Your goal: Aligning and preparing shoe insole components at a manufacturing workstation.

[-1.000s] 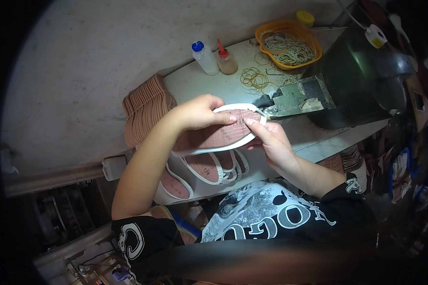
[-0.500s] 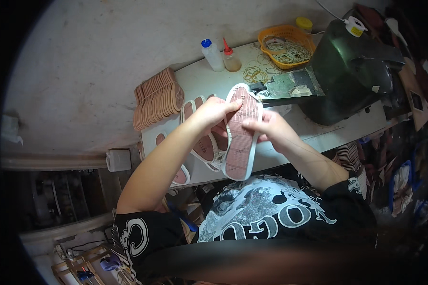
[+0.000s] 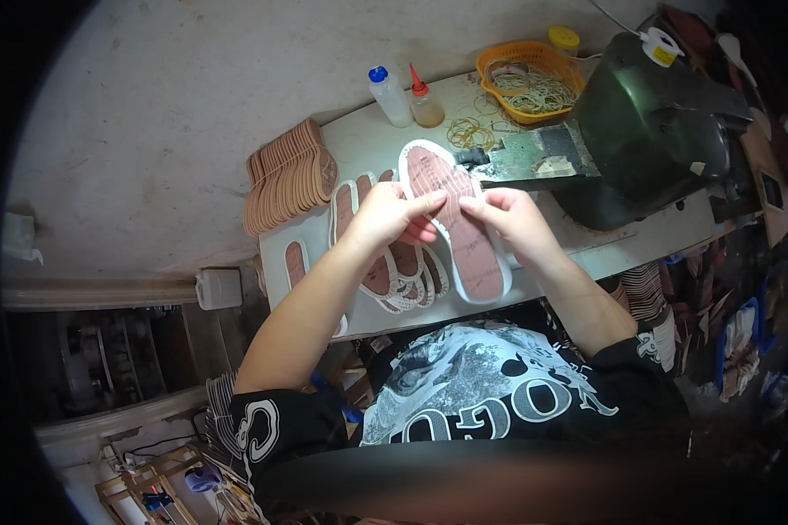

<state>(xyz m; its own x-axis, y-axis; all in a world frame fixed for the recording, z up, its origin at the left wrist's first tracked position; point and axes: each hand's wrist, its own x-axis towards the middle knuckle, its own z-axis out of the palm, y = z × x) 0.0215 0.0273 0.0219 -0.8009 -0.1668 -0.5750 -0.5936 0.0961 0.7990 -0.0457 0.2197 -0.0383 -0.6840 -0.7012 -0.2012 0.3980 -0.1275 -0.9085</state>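
Both my hands hold up a pink-brown insole (image 3: 475, 249) with a raised white rim, over the table and just in front of the sewing machine's working end. My left hand (image 3: 397, 213) grips its left edge, thumb on the face and fingers partly hidden beneath. On the right edge, my right hand (image 3: 510, 220) pinches it with the thumb on top; its other fingers are mostly behind. The insole tilts, its upper end leaning left. Under and beside my left forearm lie several similar white-rimmed insoles (image 3: 377, 276), overlapping on the table.
A dark green sewing machine (image 3: 643, 131) stands at the right. Behind are a stack of tan soles (image 3: 291, 179), a blue-capped bottle (image 3: 391, 98), a red-tipped bottle (image 3: 426, 107) and an orange basket (image 3: 534, 112) of cords. Loose rubber bands (image 3: 470, 133) lie on the white table (image 3: 359, 144).
The insole has turned, its upper end swinging left and its lower end right. My right hand has moved up a little along its edge. More of the insoles on the table show.
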